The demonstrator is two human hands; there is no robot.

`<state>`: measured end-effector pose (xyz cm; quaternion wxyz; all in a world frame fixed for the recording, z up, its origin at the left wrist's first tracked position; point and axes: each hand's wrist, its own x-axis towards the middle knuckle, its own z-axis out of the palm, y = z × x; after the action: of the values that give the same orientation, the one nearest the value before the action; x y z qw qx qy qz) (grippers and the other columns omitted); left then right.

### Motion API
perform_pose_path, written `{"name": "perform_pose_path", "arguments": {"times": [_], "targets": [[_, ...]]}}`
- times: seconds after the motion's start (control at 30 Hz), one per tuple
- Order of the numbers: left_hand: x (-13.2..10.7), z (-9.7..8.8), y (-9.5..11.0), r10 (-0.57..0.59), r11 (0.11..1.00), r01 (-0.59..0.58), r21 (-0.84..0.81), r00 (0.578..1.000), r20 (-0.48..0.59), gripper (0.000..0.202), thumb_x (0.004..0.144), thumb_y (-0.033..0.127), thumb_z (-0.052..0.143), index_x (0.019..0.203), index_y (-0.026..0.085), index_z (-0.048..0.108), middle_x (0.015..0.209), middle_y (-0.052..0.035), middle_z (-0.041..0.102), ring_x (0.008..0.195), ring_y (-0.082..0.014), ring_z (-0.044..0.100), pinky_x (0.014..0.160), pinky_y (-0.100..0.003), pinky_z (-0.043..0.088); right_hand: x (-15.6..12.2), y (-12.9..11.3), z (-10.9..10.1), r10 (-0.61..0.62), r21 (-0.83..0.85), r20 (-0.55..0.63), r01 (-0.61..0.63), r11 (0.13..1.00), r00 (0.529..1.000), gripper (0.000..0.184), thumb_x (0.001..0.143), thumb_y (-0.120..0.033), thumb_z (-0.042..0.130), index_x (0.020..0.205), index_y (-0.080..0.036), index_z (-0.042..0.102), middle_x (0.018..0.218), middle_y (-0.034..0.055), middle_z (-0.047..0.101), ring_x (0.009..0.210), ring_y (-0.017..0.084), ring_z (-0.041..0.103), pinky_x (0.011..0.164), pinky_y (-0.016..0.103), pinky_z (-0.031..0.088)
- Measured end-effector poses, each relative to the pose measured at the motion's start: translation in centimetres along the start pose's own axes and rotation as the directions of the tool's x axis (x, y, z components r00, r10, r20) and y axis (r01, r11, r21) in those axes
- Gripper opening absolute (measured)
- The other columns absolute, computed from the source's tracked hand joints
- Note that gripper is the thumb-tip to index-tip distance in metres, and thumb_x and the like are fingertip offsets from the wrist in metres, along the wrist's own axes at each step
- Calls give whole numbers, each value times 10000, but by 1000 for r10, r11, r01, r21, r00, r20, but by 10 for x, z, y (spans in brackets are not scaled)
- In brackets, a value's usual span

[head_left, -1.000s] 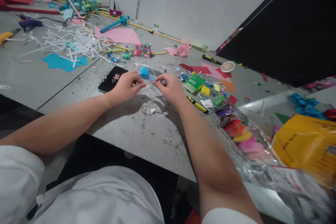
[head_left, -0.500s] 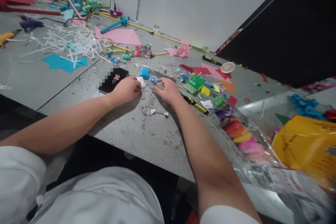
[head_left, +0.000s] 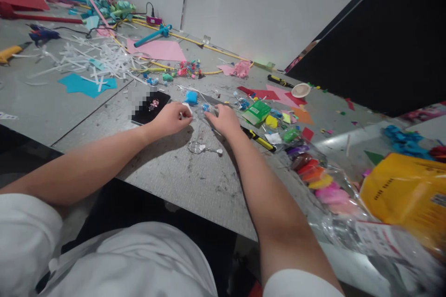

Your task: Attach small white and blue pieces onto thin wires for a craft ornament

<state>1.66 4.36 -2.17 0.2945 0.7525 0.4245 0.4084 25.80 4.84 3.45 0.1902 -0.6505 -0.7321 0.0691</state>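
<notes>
My left hand point(head_left: 170, 119) and my right hand point(head_left: 225, 119) rest close together on the grey table point(head_left: 195, 181). Both pinch the ends of a small clear packet point(head_left: 204, 110) that lies on the table between them, with blue bits inside and a white patch at its left end. A black phone point(head_left: 152, 105) lies just left of my left hand. A blue block point(head_left: 191, 97) sits right behind the packet. A metal keyring point(head_left: 197, 147) lies on the table in front of my hands.
A yellow-and-black pen point(head_left: 259, 139) and a green packet point(head_left: 257, 112) lie right of my right hand. A clear bag of coloured lumps point(head_left: 315, 174) and a yellow bag point(head_left: 400, 195) fill the right side. Paper scraps point(head_left: 94, 58) and a glue gun point(head_left: 42, 35) lie far left.
Both hands have lowered from just above the table onto it and moved a little farther away, bringing the clear packet down with them.
</notes>
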Motion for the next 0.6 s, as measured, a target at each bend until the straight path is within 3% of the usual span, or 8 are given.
{"name": "perform_pose_path", "arguments": {"times": [0.1,0.27,0.4,0.47,0.6], "targets": [[1,1,-2,-17,1000,16,-23,1000,-20,153,873,315,965,815,286,827,877,-68,736,866,-293,665,907,-480,602,1,-2,5,-5,47,27,3,999,1000,434,717,-479,701,946,-127,590,940,116,611,836,201,508,727,272,321],[4,-2,-5,-55,997,51,-51,996,-67,247,930,343,1014,886,275,780,913,-43,703,909,-281,667,983,-499,613,-2,-13,0,-44,194,-6,45,980,999,177,795,-309,618,796,-156,529,762,17,542,716,131,407,677,246,291],[3,-2,-5,-106,984,86,-155,987,-123,363,1005,461,1053,1194,309,783,1124,-67,778,974,-285,740,944,-491,652,-9,-28,-15,-165,369,54,133,920,985,260,805,-354,599,680,-173,460,594,-63,380,607,90,334,607,228,271],[2,-2,-4,-144,958,110,-264,983,-116,409,1044,504,1038,1301,332,769,1125,-68,799,965,-285,764,873,-460,654,-14,-36,-22,-236,452,93,171,876,967,281,776,-359,626,659,-171,453,583,-73,348,585,76,312,587,222,268],[3,-3,2,-198,868,149,-473,979,-55,465,1016,552,1080,1274,293,791,998,-49,810,887,-258,764,784,-394,618,-21,-44,-36,-316,580,138,183,794,939,271,814,-389,556,675,-165,496,570,-67,330,551,69,298,550,227,260]]}}
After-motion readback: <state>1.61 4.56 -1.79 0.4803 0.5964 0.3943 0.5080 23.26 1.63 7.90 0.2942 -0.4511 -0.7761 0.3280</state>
